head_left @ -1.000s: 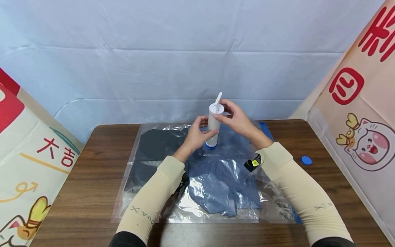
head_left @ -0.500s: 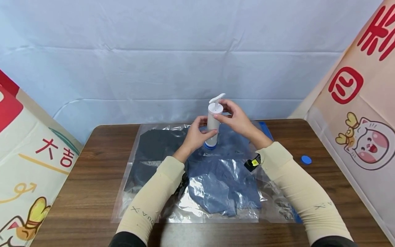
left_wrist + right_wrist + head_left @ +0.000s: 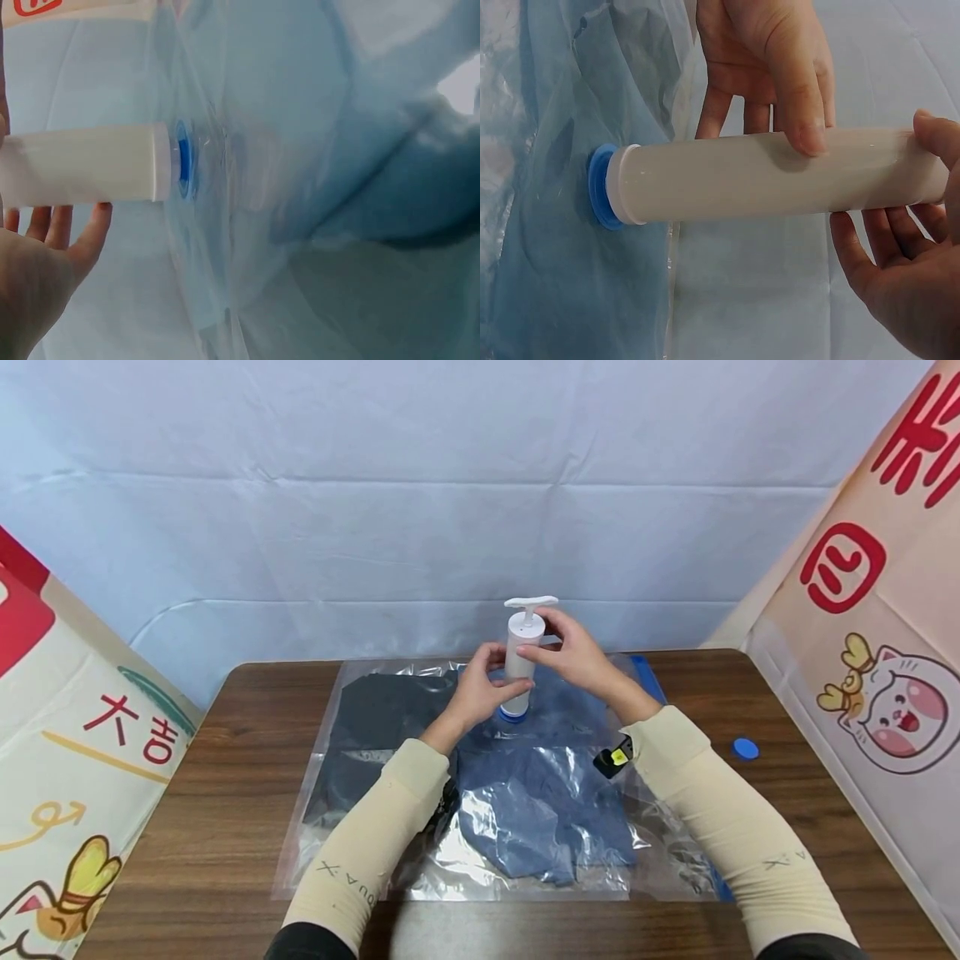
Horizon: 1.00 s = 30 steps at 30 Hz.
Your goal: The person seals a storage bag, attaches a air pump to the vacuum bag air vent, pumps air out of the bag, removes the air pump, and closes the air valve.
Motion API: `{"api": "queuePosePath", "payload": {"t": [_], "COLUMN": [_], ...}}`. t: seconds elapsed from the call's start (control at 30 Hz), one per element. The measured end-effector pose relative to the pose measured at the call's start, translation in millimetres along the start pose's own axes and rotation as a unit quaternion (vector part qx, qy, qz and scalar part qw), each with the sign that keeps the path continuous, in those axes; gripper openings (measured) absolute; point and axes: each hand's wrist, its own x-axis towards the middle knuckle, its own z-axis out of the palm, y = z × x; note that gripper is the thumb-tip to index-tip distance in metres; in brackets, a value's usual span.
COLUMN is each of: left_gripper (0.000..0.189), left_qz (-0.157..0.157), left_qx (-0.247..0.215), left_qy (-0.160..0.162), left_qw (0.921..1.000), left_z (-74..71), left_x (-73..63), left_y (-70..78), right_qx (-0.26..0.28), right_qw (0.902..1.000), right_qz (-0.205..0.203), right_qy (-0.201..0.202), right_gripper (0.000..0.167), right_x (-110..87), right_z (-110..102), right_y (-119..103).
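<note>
A white hand pump [image 3: 519, 664] stands upright with its base on the blue valve [image 3: 513, 716] of a clear plastic storage bag [image 3: 442, 887]. My left hand [image 3: 475, 693] grips the middle of the pump body, its thumb across the front. Higher up, my right hand [image 3: 576, 652] holds the barrel just under the top, thumb on the near side and fingers behind. The T-shaped handle [image 3: 531, 602] sticks up a little above the top, spread left to right. In the right wrist view, the white base ring [image 3: 622, 184] sits against the blue valve.
Inside the bag lie a dark folded garment [image 3: 390, 710] and a blue garment [image 3: 540, 810]. A blue round cap [image 3: 746, 748] is on the wooden table [image 3: 187, 827] at the right. Behind the table hangs a pale cloth [image 3: 375, 552], with printed banners at both sides.
The pump's T-handle has turned from nearly edge-on to broadside, and sits slightly lower. Both hands keep their places on the body; the right fingers have shifted slightly. The bag has not moved.
</note>
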Motion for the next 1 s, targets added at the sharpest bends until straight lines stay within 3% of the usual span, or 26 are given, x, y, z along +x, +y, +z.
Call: {"api": "queuePosePath", "payload": {"t": [1.0], "left_gripper": [0.048], "left_qz": [-0.019], "left_qx": [0.005], "left_qy": [-0.017], "left_qw": [0.9997], "left_z": [-0.6], "left_x": [0.0], "left_y": [-7.7], "right_qx": [0.026], "right_qw": [0.9996], "right_qz": [0.009], "right_qy": [-0.004], "right_gripper": [0.059], "right_x": [-2.4], "right_z": [3.9], "right_y": [7.3]}}
